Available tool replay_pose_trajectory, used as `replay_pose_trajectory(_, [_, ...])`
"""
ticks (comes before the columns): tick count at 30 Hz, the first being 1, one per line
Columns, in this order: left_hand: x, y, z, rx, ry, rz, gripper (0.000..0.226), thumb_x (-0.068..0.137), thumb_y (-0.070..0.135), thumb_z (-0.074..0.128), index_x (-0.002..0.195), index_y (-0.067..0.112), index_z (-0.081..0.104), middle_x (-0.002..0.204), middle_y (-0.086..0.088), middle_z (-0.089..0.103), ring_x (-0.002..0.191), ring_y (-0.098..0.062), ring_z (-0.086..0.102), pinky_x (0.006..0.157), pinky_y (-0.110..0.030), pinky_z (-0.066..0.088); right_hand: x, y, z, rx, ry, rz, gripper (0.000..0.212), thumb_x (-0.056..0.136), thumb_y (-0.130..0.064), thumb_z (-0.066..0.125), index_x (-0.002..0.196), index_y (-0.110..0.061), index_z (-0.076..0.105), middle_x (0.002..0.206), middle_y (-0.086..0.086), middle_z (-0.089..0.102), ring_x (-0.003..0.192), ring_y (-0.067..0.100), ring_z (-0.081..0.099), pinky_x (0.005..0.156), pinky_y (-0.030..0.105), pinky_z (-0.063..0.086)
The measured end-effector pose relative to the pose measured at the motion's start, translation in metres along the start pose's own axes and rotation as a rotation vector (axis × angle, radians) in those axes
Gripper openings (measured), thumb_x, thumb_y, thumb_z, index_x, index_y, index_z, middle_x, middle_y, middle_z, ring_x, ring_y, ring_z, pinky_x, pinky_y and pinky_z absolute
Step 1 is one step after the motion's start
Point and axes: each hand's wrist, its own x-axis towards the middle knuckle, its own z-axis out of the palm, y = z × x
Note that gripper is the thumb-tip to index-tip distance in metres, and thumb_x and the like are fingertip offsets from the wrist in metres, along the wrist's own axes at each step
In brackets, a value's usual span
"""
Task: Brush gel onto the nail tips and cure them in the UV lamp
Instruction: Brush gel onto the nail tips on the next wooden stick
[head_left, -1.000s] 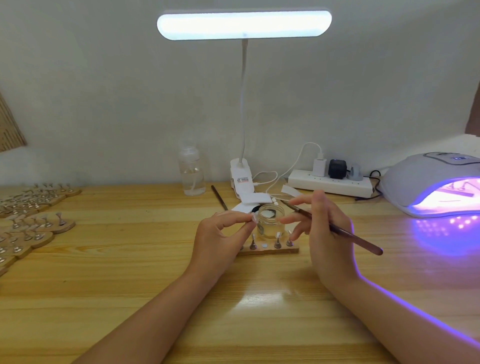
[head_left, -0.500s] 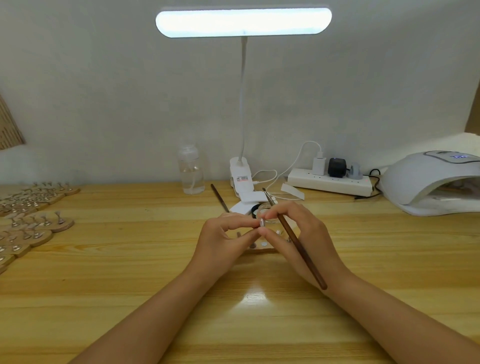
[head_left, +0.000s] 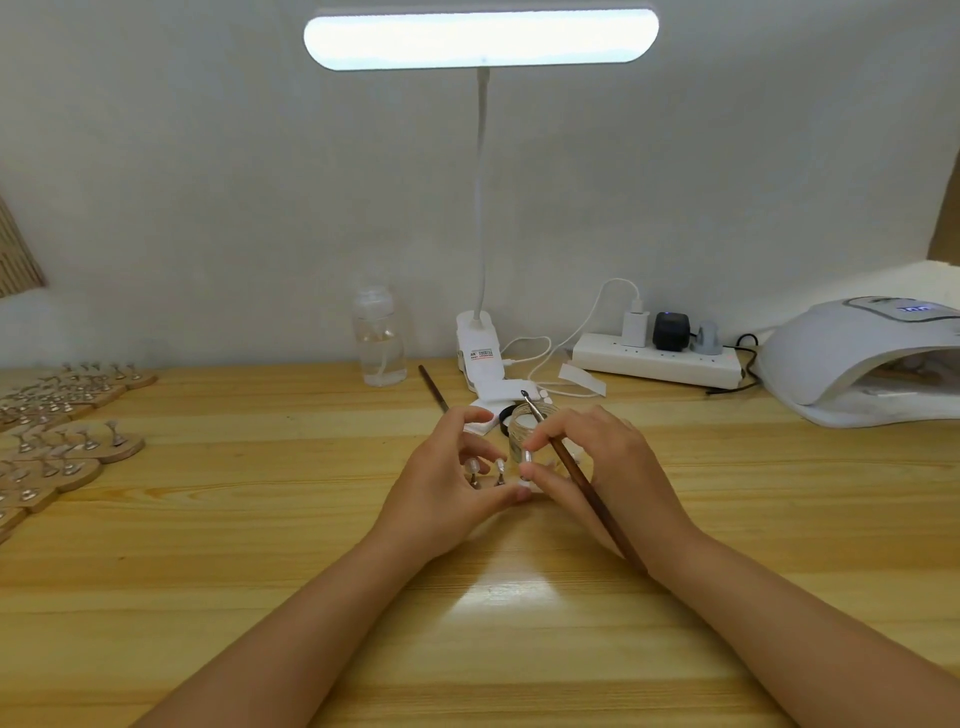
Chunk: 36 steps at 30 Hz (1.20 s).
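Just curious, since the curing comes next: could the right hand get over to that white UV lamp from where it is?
Probably yes. The tabletop between the right hand and the UV lamp looks bare, though the hand is holding the brush.

2 bare forearms end in hands, left (head_left: 447, 483) and right (head_left: 597, 467) (no sleeves, rings or watch).

Glossy varnished wood table (head_left: 208, 545); dark wooden brush (head_left: 587, 483); clear glass jar (head_left: 524, 426); smooth white plastic UV lamp (head_left: 852, 364) at 2 o'clock.
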Motion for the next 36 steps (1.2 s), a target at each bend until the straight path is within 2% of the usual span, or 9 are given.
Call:
replay_pose_trajectory(3, [0.000, -0.001, 0.000, -0.021, -0.009, -0.024, 0.067, 0.061, 0.032, 0.081, 0.113, 0.035, 0.040, 0.083, 0.014, 0.064, 0.075, 0.006, 0.052, 0.065, -0.009, 0.041, -0.001, 0.001, 0.001, -0.045, -0.001, -0.029, 0.021, 0.066, -0.017, 0.081, 0.080, -0.018, 0.066, 0.080, -0.011, 0.058, 0.077, 0.005, 0.050, 0.077, 0.013, 0.031])
replay_pose_trajectory(6, [0.000, -0.001, -0.001, -0.032, -0.030, -0.030, 0.065, 0.061, 0.028, 0.081, 0.112, 0.035, 0.041, 0.086, 0.011, 0.066, 0.076, 0.003, 0.052, 0.064, -0.008, 0.043, -0.002, 0.003, 0.002, -0.054, -0.029, -0.036, 0.021, 0.066, -0.017, 0.081, 0.081, -0.019, 0.066, 0.079, -0.004, 0.063, 0.077, 0.006, 0.053, 0.078, 0.013, 0.030])
replay_pose_trajectory(9, [0.000, 0.000, -0.003, -0.068, -0.040, -0.039, 0.063, 0.061, 0.023, 0.082, 0.107, 0.038, 0.042, 0.079, 0.009, 0.066, 0.072, 0.003, 0.054, 0.067, -0.011, 0.045, -0.002, 0.003, 0.003, -0.062, -0.041, -0.051, 0.023, 0.065, -0.017, 0.082, 0.081, -0.019, 0.066, 0.078, -0.004, 0.063, 0.076, 0.005, 0.052, 0.077, 0.014, 0.030])
replay_pose_trajectory(13, [0.000, 0.000, -0.003, -0.062, -0.043, -0.019, 0.063, 0.062, 0.020, 0.082, 0.108, 0.036, 0.042, 0.078, 0.007, 0.067, 0.079, -0.002, 0.060, 0.071, -0.015, 0.045, -0.002, 0.003, 0.003, -0.067, -0.035, -0.064, 0.023, 0.063, -0.016, 0.083, 0.079, -0.019, 0.066, 0.075, -0.006, 0.062, 0.074, 0.003, 0.049, 0.073, 0.016, 0.031])
replay_pose_trajectory(17, [0.000, 0.001, -0.004, -0.058, -0.046, -0.003, 0.060, 0.064, 0.018, 0.081, 0.105, 0.037, 0.042, 0.079, 0.007, 0.067, 0.078, 0.000, 0.059, 0.070, -0.014, 0.044, -0.002, 0.003, 0.003, -0.074, -0.030, -0.072, 0.025, 0.061, -0.017, 0.084, 0.078, -0.018, 0.066, 0.074, -0.004, 0.063, 0.073, 0.004, 0.050, 0.074, 0.014, 0.030])
replay_pose_trajectory(22, [-0.001, 0.001, -0.004, -0.021, -0.049, 0.011, 0.056, 0.066, 0.019, 0.079, 0.104, 0.038, 0.041, 0.080, 0.011, 0.066, 0.081, 0.006, 0.055, 0.068, -0.003, 0.038, 0.001, 0.006, -0.008, -0.085, -0.030, -0.089, 0.028, 0.062, -0.027, 0.084, 0.082, -0.017, 0.067, 0.079, -0.004, 0.065, 0.080, 0.013, 0.059, 0.076, 0.027, 0.037])
replay_pose_trajectory(26, [0.000, 0.000, -0.005, 0.002, -0.048, 0.009, 0.055, 0.068, 0.019, 0.079, 0.101, 0.039, 0.040, 0.081, 0.012, 0.065, 0.082, 0.008, 0.053, 0.067, -0.001, 0.036, 0.001, 0.009, -0.016, -0.104, -0.066, -0.081, 0.026, 0.063, -0.028, 0.082, 0.080, -0.017, 0.066, 0.077, -0.005, 0.064, 0.079, 0.010, 0.058, 0.077, 0.027, 0.036])
replay_pose_trajectory(33, [0.000, 0.000, -0.005, -0.006, -0.038, -0.018, 0.054, 0.067, 0.018, 0.079, 0.098, 0.040, 0.041, 0.082, 0.010, 0.066, 0.081, 0.003, 0.055, 0.064, -0.001, 0.037, 0.000, 0.011, -0.014, -0.075, -0.108, -0.070, 0.018, 0.068, -0.023, 0.079, 0.078, -0.018, 0.065, 0.075, -0.004, 0.062, 0.072, 0.013, 0.057, 0.075, 0.032, 0.041])
replay_pose_trajectory(36, [0.001, -0.002, -0.004, -0.019, -0.040, -0.042, 0.053, 0.066, 0.020, 0.080, 0.099, 0.040, 0.042, 0.083, 0.009, 0.066, 0.083, -0.002, 0.057, 0.065, -0.003, 0.039, 0.000, 0.010, -0.014, -0.094, -0.098, -0.125, 0.019, 0.067, -0.019, 0.081, 0.077, -0.017, 0.065, 0.073, -0.006, 0.062, 0.071, 0.012, 0.057, 0.073, 0.030, 0.041])
